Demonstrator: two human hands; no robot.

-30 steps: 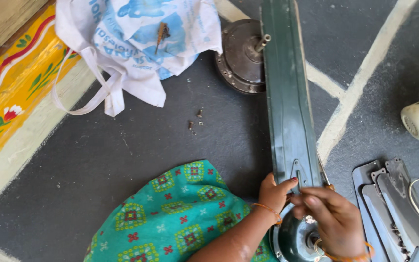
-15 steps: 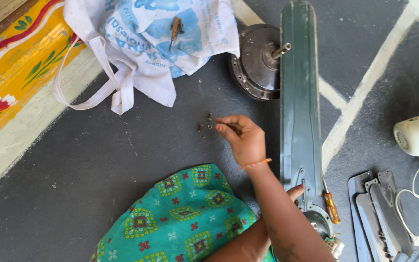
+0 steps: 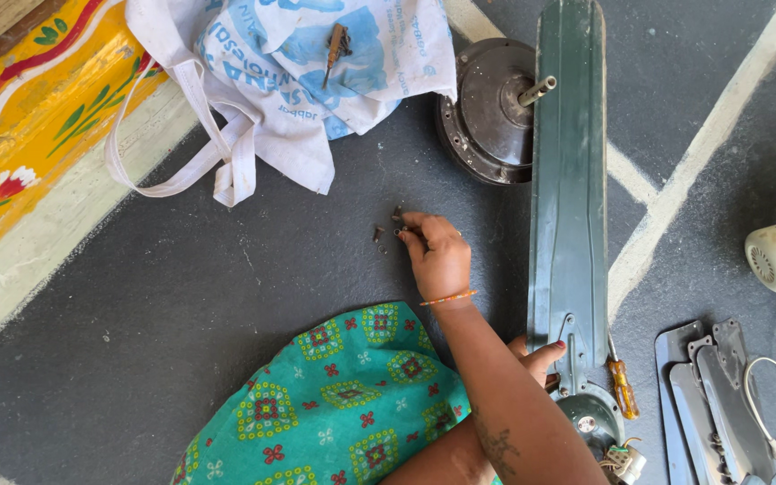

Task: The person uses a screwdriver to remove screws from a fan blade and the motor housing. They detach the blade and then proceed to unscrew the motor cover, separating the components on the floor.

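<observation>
Fingers of right hand (image 3: 439,256) pinched down onto small dark screws (image 3: 386,233) scattered on grey floor; whether one is gripped, cannot tell. Left hand (image 3: 538,357) rests, fingers loose, against long dark-green metal fan blade (image 3: 569,180), near its bracket at round green hub (image 3: 591,420). Blade seated on hub; screws not yet in. Orange-handled screwdriver (image 3: 622,386) lies beside.

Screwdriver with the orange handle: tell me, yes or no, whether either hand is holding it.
No. The screwdriver lies on the floor beside the green fan blade, while the right hand reaches the small screws.
</observation>
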